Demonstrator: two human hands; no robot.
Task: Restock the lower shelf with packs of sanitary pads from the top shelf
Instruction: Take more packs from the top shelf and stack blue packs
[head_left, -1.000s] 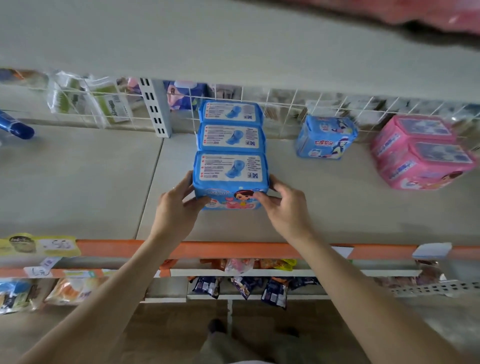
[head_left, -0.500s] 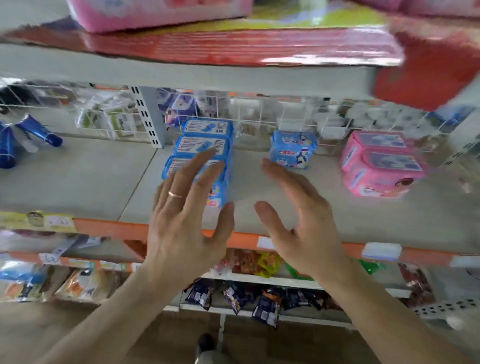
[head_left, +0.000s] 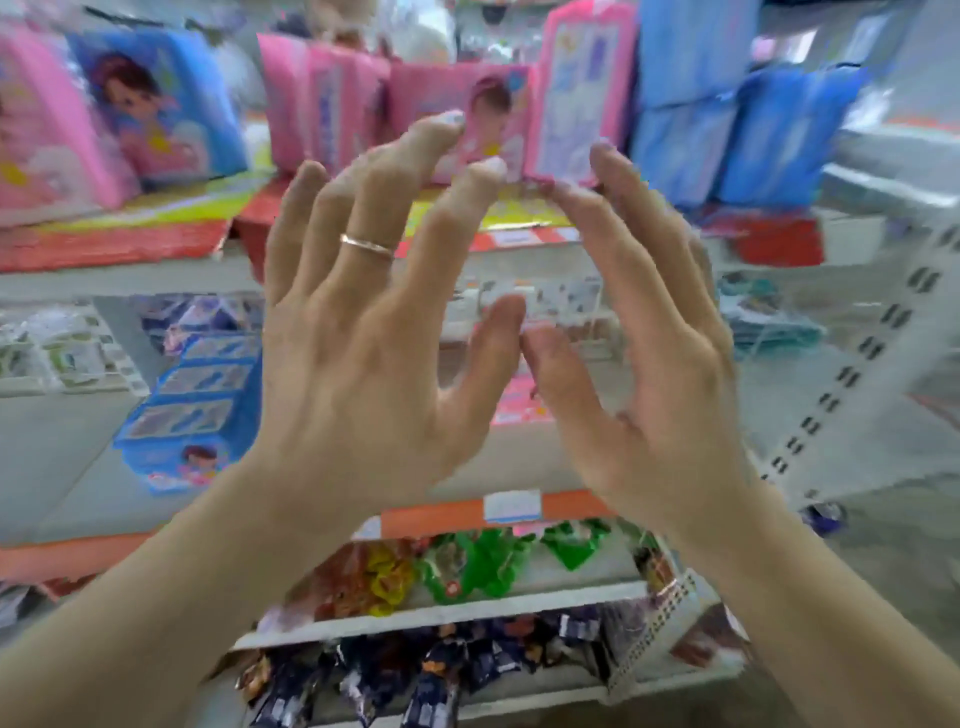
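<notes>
The pink packs of pads (head_left: 457, 124) stand in a row on the top shelf (head_left: 119, 244), in the upper middle of the frame. More packs, pink and blue, stand to the upper left, and tall blue packs (head_left: 727, 130) stand at the upper right. They look soft and puffy, like little pillows in shiny plastic, so they are likely light and a bit slippery. They should not break if squeezed. The best way to take one is probably with a hand flat on each side, pressing gently.

Both hands are up in the middle of the frame, just below the pink packs. The left hand (head_left: 358, 338) has its fingers spread wide and holds nothing. The right hand (head_left: 644, 353) has straight fingers too and is empty. The picture is blurry, so whether the fingertips touch a pack cannot be told.

On the lower shelf (head_left: 67, 441), at the middle left, lies a row of blue packs (head_left: 192, 410). A little pink pack (head_left: 514, 405) peeks out between the hands. Below, near the bottom of the frame, more shelves hold bright snack bags (head_left: 467, 571) and dark packets (head_left: 431, 680).
</notes>
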